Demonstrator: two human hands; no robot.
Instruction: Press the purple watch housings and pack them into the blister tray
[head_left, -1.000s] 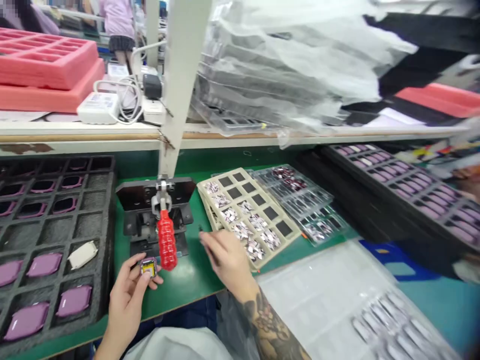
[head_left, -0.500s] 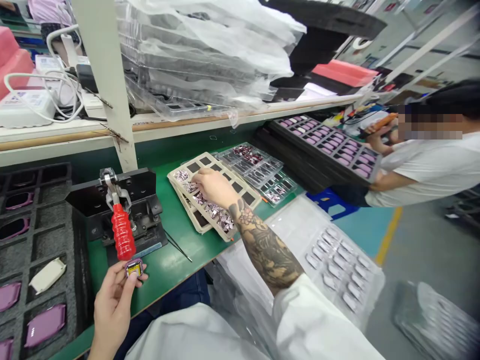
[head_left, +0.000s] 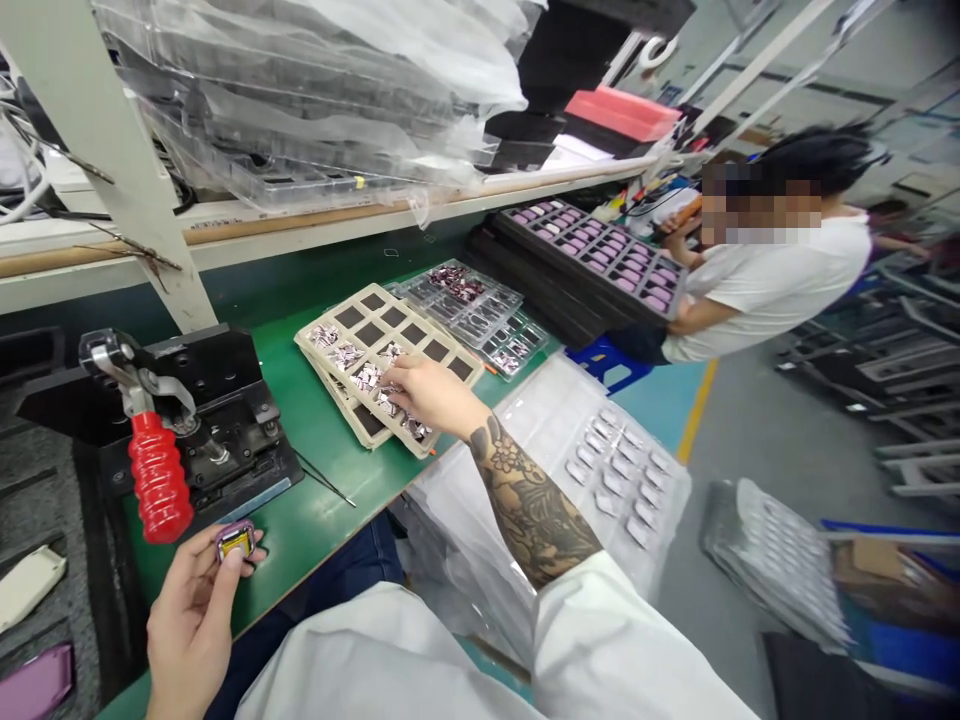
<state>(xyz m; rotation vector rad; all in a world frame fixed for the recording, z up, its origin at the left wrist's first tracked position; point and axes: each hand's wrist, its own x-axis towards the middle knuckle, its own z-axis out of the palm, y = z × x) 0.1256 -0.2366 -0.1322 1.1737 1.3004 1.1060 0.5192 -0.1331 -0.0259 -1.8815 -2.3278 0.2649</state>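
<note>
My left hand (head_left: 187, 625), low on the left, grips a small purple watch case (head_left: 237, 541) between thumb and fingers; its inside shows yellow. Over the beige compartment tray (head_left: 303, 338) my right hand (head_left: 435, 395) has its fingers bent together among small shiny metal pieces (head_left: 346, 356). Whether a piece is between those fingertips is hidden. A second beige tray lies partly under the first. Left of the trays stands a black toggle-clamp fixture (head_left: 240, 410) with a red ribbed handle (head_left: 160, 480). Dark tweezers (head_left: 328, 479) lie on the green bench beside it.
Clear trays (head_left: 480, 310) of small parts lie behind the beige ones. Further right is a black foam tray (head_left: 600, 250) of purple pieces, near a co-worker (head_left: 780, 260). Wrapped trays (head_left: 315, 110) fill the shelf above. Clear blister trays (head_left: 615, 460) sit at my right.
The view has swung right, so the scene shifts left. My right hand has moved nearer the tray's front compartments. My left hand still holds the watch case below the red handle.
</note>
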